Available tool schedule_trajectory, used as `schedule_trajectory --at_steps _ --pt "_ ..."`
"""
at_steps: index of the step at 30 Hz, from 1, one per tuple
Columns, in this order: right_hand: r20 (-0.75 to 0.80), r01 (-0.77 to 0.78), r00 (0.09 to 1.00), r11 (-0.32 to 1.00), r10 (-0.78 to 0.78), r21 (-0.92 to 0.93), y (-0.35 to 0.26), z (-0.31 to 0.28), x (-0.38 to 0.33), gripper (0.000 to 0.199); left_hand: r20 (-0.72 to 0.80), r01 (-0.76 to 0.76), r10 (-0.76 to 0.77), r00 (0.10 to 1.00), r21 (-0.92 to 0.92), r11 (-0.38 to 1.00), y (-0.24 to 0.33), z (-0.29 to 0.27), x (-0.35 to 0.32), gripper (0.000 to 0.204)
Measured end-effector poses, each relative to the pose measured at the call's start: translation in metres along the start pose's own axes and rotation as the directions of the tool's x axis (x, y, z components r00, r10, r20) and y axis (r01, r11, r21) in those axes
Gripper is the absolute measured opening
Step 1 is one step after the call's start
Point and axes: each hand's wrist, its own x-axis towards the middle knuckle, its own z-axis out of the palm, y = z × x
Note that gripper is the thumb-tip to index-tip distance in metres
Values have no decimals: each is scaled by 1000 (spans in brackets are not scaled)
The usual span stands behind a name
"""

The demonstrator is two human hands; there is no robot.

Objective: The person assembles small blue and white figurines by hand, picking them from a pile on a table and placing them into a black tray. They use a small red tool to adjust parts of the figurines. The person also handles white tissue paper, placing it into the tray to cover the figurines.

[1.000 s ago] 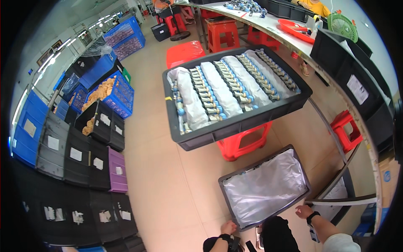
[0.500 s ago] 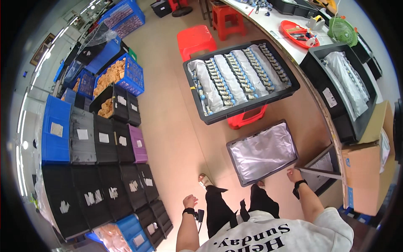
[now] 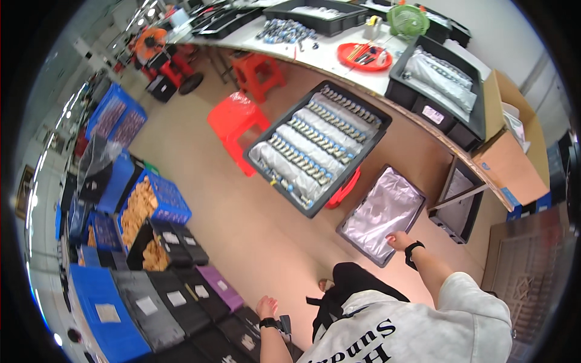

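My left hand [image 3: 266, 307] hangs at my left side, a dark band on its wrist. It holds nothing and its fingers are loosely apart. My right hand [image 3: 398, 241], also with a dark wristband, appears over the near right part of a shallow dark tray [image 3: 381, 264] on the floor. That hand is empty, its fingers loosely bent; whether it touches the tray I cannot tell. Crumpled silvery sheeting [image 3: 387, 202] lines the tray. Beyond it, a larger black crate [image 3: 310, 213] on red stools holds rows of small metal parts with blue bits between pale wrapping strips [image 3: 316, 151].
A red stool [image 3: 236, 115] stands left of the crate. Along the right runs a white worktable [image 3: 327, 48] with a black crate [image 3: 433, 124], a red tray [image 3: 363, 66], a green fan [image 3: 408, 21] and a cardboard box [image 3: 511, 166]. Stacked bins [image 3: 145, 305] line the left.
My view has turned to the right and shifted, so the tray and crate appear rotated. My right hand has come from beside the tray to over its near part. Both hands stay empty.
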Motion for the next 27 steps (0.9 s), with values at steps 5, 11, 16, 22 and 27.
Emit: schedule_trajectory --at_steps 5,11,16,22,27 --pt "-207 -3 978 990 32 141 -24 -42 70 23 237 -37 21 971 63 997 65 68 5 32" --pt "-485 176 872 964 -61 197 -74 -119 235 19 346 -67 23 938 114 991 146 148 30 33" --pt "-605 83 794 997 -59 11 -108 -161 396 26 351 -20 -48 935 188 982 199 200 79 42" --pt "-716 -466 678 850 164 -246 -101 -206 519 48 221 82 -88 971 36 996 236 289 131 63" --pt "-763 -111 628 953 -154 -284 -62 -219 587 45 286 159 -83 955 -257 953 252 331 151 51"
